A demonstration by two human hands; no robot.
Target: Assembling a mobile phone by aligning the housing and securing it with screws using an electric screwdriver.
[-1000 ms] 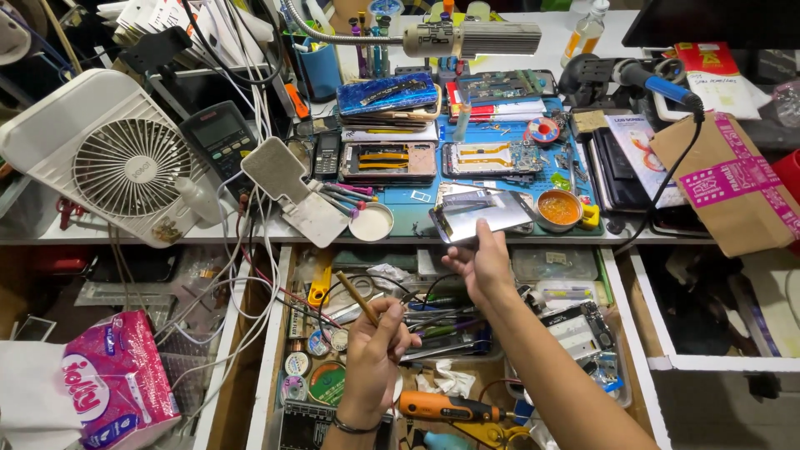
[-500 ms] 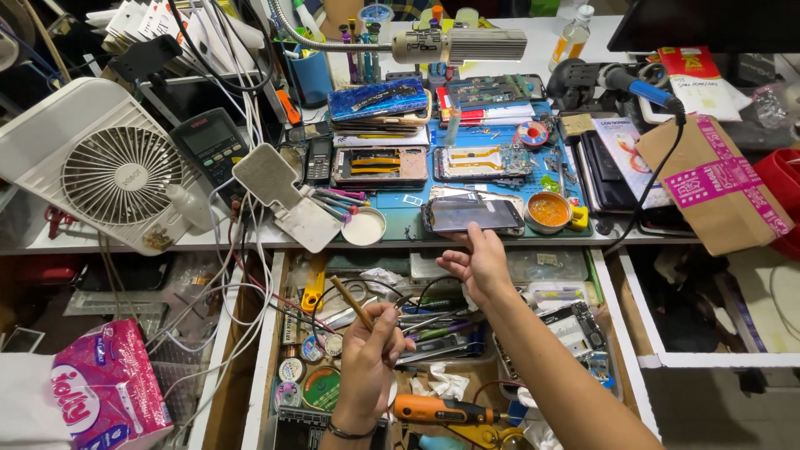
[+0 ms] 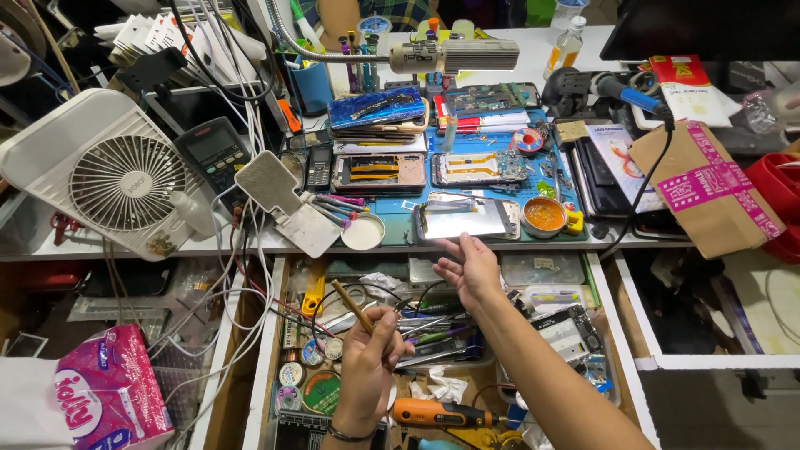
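Cluttered from edge to edge, the desk (image 3: 208, 247) runs across the middle of the frame, with an open drawer (image 3: 258, 367) of tools and coils below it at lower centre. On the blue mat at centre lies a phone panel with a shiny silver back (image 3: 462, 218), just above the desk's front edge. The right hand (image 3: 468, 268) hovers just below that panel, fingers loosely spread and empty, touching nothing. The left hand (image 3: 371, 362), lower in the frame over the drawer, is clenched around a thin wooden-handled tool (image 3: 353, 305) that points up and to the left. An orange-and-black electric screwdriver (image 3: 437, 412) lies in the drawer near the bottom edge. At upper left stands a white fan (image 3: 112, 179). At the right edge rests a brown cardboard parcel (image 3: 704, 196) crossed by a pink tape band with dark print. A red-and-yellow flat packet (image 3: 682, 71) sits at upper right. A pink tissue pack (image 3: 104, 392) with white lettering fills the lower left corner.
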